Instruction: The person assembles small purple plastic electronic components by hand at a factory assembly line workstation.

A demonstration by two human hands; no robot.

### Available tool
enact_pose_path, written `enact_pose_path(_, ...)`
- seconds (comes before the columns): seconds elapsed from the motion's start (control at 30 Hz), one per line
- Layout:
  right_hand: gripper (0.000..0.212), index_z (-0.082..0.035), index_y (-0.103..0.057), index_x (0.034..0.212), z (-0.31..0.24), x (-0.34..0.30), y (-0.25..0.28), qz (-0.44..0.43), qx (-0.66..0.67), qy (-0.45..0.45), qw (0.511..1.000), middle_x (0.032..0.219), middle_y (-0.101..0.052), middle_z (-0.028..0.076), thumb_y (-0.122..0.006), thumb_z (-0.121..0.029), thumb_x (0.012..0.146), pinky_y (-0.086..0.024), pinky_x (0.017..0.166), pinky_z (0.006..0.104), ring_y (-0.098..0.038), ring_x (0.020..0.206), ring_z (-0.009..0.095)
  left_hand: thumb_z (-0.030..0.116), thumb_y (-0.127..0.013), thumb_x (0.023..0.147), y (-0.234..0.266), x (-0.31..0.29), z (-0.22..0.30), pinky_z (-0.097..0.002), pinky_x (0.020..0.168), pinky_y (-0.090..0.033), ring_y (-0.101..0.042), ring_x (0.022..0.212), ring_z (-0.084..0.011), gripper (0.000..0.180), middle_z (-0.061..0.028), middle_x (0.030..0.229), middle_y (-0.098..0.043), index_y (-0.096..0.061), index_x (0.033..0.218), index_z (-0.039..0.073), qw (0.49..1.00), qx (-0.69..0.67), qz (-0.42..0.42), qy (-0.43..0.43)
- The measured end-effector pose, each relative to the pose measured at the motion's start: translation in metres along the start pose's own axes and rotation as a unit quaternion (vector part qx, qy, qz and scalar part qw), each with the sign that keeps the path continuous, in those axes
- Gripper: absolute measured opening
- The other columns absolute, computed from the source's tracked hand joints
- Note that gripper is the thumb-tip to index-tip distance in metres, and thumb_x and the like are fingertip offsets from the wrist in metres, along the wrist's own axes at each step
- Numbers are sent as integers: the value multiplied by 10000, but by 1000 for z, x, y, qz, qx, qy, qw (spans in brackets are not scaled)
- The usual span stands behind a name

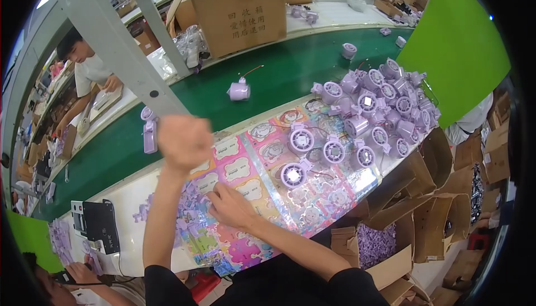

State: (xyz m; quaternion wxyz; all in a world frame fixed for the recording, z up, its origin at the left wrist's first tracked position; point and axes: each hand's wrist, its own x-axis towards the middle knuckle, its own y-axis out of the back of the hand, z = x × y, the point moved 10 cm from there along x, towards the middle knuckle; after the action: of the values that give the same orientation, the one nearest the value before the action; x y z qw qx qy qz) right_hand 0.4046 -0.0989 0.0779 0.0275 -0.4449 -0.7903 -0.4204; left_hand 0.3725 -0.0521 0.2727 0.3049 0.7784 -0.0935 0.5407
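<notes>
My left hand (186, 142) is raised over the near edge of the green conveyor belt, its fingers smeared by motion. Just left of it is a lilac handheld fan body (149, 131); whether they touch I cannot tell. My right hand (230, 206) rests low over a colourful printed sheet (304, 208), thumb and fingers curled together beside a pile of small lilac plastic parts (190, 208). Anything in its fingertips is too small to make out. Several round lilac fan heads (301, 140) stand on the sheet, right of my hands.
A large heap of lilac fan heads (385, 97) covers the bench's right end. On the belt (290, 71) lies a single fan head (239, 90) with a wire. A black device (100, 225) stands at left; cardboard boxes (385, 272) sit lower right. Other people work at left.
</notes>
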Motion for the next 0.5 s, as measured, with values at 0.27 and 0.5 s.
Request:
enact_pose_path(0.27,276,9,-544,1086,-1,2,2,-7,17,-36,999,1040,-508,189,-587,-17,815,-532,835,442,-608,968,372,389,-699,878,-205,-87,-104,-486,893,-516,-589,1132,-411,596,-241,1165,-598,-531,1254,-41,865,78,-311,386)
enact_pose_path(0.5,351,13,-567,1154,4,-1,2,26,15,-14,999,1027,-498,172,-583,-8,805,-530,817,440,-613,935,357,349,-794,760,-244,-119,-97,-533,904,-504,-615,1060,-454,596,-260,1065,-627,-500,1185,53,828,-49,-322,457)
